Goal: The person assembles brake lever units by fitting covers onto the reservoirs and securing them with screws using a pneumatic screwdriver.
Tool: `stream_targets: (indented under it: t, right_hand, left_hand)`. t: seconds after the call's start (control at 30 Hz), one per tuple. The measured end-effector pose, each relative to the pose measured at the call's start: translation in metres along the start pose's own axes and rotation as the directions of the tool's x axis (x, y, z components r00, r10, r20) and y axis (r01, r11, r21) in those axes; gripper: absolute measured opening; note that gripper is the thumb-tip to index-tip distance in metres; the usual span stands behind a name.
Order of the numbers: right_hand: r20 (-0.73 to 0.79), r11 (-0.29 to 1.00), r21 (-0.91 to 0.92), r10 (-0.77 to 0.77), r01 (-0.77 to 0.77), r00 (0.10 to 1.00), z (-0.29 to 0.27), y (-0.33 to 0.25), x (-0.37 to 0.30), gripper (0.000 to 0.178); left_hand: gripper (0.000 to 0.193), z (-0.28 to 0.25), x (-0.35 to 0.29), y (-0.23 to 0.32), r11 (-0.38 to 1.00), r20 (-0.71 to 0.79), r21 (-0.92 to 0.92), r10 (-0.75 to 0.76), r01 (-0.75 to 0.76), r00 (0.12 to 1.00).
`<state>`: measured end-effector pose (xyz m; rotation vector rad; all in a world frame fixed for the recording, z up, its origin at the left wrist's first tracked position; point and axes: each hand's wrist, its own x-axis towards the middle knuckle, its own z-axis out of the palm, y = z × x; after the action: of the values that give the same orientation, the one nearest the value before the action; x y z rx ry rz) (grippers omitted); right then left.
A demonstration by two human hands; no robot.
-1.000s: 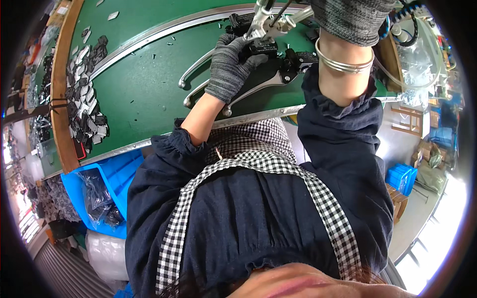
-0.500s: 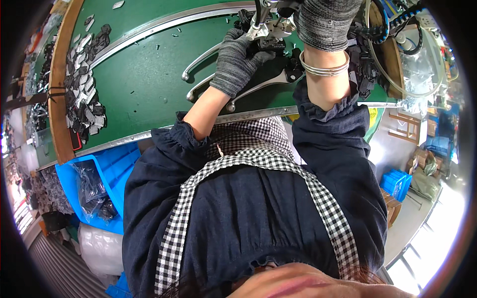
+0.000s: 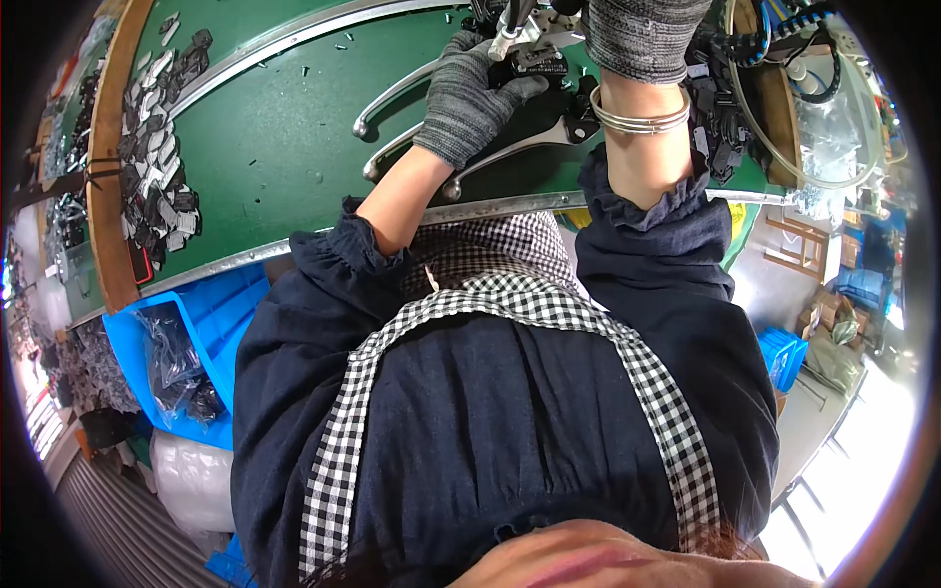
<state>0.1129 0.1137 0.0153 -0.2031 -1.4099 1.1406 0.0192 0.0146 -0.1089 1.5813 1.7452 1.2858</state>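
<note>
Both gloved hands are up at the far edge of the green bench (image 3: pixel 294 186) now, and the view has tipped further down than a second ago, so the work sits right at the top rim of the picture and more of the dark smock and checked straps fills the frame. The left hand (image 3: pixel 469 103) is curled over the black lever body (image 3: pixel 534 67), fingers wrapped and pressing it down, much as it was half a second back but pushed a little further in. The right hand (image 3: pixel 642 34) has climbed almost out of view; only the grey cuff and the bangles (image 3: pixel 639 120) show, and whether its fingers are closed on anything I cannot tell. The silver levers (image 3: pixel 412 83) lie under and beside the left wrist, touching the bench, fanned toward the left, apparently unmoved. So the hold looks steady while the right hand works over the part, a sign the fitting is in mid-step rather than finished. Off to the left, the heap of small black parts (image 3: pixel 157 176) lies along the wooden rim, well apart, and the blue bin (image 3: pixel 211 323) sits below the bench edge. Hoses (image 3: pixel 784 59) coil at the right.
</note>
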Motion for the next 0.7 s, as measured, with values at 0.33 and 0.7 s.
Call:
stream_targets:
  t: [0.33,0.7]
  right_hand:
    - [-0.015,0.999,0.034,-0.036,0.036,0.999,-0.009,-0.007,0.019,0.036]
    - [-0.031,0.991,0.033,-0.125,0.126,0.992,-0.013,0.01,0.09,0.036]
  left_hand:
    - [0.044,0.0,-0.001,0.007,0.998,-0.043,0.051,-0.044,0.047,0.998]
    - [0.048,-0.025,0.043,0.009,0.948,-0.277,0.315,0.133,-0.04,0.952]
